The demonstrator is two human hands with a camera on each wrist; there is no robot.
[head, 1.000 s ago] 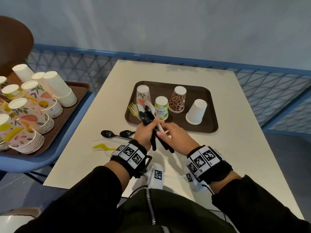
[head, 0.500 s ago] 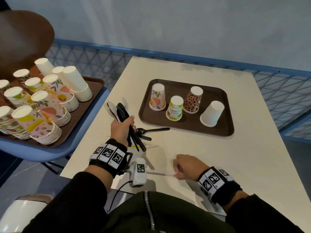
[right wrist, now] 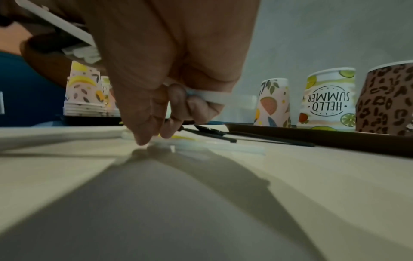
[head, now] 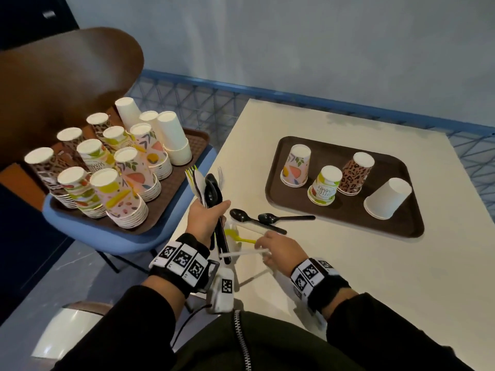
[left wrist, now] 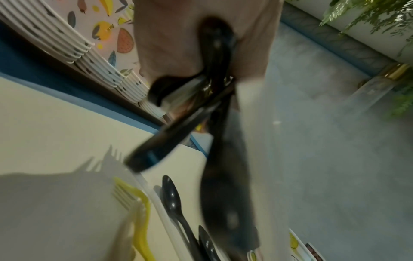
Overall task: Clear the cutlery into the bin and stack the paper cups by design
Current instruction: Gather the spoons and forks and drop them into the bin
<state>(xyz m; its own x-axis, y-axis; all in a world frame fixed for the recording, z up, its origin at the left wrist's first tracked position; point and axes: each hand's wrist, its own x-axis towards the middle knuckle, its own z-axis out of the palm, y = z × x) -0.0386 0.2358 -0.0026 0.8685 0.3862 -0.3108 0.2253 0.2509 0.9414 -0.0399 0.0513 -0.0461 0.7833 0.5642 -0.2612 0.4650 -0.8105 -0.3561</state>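
Observation:
My left hand (head: 211, 212) grips a bundle of cutlery (head: 210, 188), black spoons with white and green pieces, upright above the table's left edge. The left wrist view shows the black handles (left wrist: 214, 74) in the palm. My right hand (head: 263, 247) pinches a white utensil (head: 241, 254) low over the table; its fingers (right wrist: 176, 98) curl round the white handle (right wrist: 212, 97). Just beyond lie two black spoons (head: 241, 216) (head: 270, 218), a yellow fork (head: 238, 236) and a white knife (head: 254, 228). On the brown tray (head: 345, 223) stand a fruit cup (head: 297, 167), a lime cup (head: 324, 186), a leopard cup (head: 355, 174) and a white cup (head: 388, 198), all upside down.
To the left, a blue chair (head: 88, 231) carries a second brown tray (head: 171, 194) with several stacks of cups sorted by design. A white rounded object (head: 67, 330) sits on the floor at lower left. A blue railing (head: 321, 99) runs behind the table.
The left hand carried the cutlery bundle left, away from the tray. The right hand let go of the bundle, dropped to the table and moved forward with a white utensil in its pinch.

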